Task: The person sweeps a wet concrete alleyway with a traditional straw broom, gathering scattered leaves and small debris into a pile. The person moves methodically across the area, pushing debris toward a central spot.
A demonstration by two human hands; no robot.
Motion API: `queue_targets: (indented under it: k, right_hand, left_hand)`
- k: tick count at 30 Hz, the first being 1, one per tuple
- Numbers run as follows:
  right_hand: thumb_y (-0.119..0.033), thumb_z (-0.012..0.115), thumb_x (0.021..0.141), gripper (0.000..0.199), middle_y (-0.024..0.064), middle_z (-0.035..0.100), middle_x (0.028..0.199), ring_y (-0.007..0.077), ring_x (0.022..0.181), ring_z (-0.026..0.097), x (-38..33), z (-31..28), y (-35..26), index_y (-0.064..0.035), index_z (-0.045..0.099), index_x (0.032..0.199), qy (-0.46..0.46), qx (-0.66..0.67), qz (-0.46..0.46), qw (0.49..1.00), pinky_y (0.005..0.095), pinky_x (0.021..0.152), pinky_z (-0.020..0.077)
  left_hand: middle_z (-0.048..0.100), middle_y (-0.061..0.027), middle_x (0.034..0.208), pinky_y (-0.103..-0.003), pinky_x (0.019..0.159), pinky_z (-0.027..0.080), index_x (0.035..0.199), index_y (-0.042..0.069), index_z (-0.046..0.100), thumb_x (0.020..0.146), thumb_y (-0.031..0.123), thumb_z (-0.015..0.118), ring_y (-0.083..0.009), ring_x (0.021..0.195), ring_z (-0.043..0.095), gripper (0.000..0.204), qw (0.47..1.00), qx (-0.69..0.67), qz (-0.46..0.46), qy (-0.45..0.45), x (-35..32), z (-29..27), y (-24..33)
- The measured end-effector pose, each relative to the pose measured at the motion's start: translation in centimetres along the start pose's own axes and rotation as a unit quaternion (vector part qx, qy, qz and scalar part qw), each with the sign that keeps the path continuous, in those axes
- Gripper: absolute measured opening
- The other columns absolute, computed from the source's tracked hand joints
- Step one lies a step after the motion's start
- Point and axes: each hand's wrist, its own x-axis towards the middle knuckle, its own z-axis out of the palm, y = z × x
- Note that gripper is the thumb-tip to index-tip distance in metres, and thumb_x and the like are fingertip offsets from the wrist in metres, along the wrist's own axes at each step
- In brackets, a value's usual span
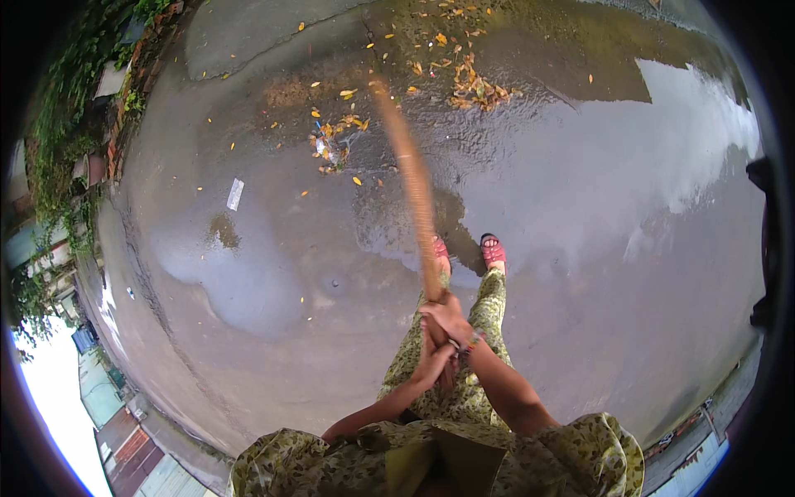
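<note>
Both of my hands are wrapped round the near part of a long brown wooden stick (411, 174). My right hand (447, 316) is the farther one, with a colourful bracelet at its wrist. My left hand (433, 361) closes on the stick just below it, nearer my body, and the two hands touch. From there the stick slants forward and slightly left over the wet ground. Motion blurs it, and I cannot make out what its far end carries. Near that end lie scattered yellow leaves (348, 94) and a leaf pile (480, 91).
Wet grey concrete (331, 248) spreads around my feet, with a large puddle (596, 182) on the right. A small heap of leaves and litter (335, 145) and a pale flat scrap (235, 195) lie ahead and left. Green plants (66, 141) line the left edge. My red sandals (493, 250) stand apart.
</note>
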Motion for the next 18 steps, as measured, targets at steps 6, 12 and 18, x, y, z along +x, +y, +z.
queue_targets:
  k: [6,12,18]
  right_hand:
    - [-0.005,0.066,0.070,0.014,0.0067,0.056,0.068,0.0165,0.056,0.054,0.8,-14.7,-5.9,0.0014,0.056,0.076,0.229,-0.006,0.002,0.973,0.0312,0.049,0.0458]
    - [-0.010,0.062,0.070,0.012,0.0066,0.055,0.061,0.0177,0.053,0.054,16.4,-20.4,-10.8,0.0007,0.058,0.069,0.260,-0.125,0.006,0.957,0.0326,0.046,0.0444]
    - [-0.017,0.060,0.071,0.050,0.0259,0.062,0.080,0.0357,0.079,0.064,24.2,-2.5,-5.7,0.0192,0.039,0.097,0.133,-0.454,-0.024,0.881,0.0394,0.077,0.0493]
  left_hand:
    - [0.049,-0.0031,0.061,-0.028,0.045,0.044,0.109,0.009,0.040,0.076,0.012,0.054,-0.0133,0.049,0.051,0.036,0.972,0.058,-0.094,-0.206,9.5,8.0,2.0]
    - [0.051,0.0004,0.057,-0.022,0.041,0.041,0.073,0.010,0.052,0.074,0.016,0.061,-0.0080,0.044,0.048,0.011,0.968,-0.025,-0.146,-0.203,22.7,9.9,7.7]
    - [0.047,-0.0008,0.067,-0.019,0.042,0.038,0.090,0.003,0.049,0.078,0.002,0.054,-0.0068,0.050,0.044,0.013,0.898,-0.396,-0.098,-0.164,20.4,-3.4,7.1]
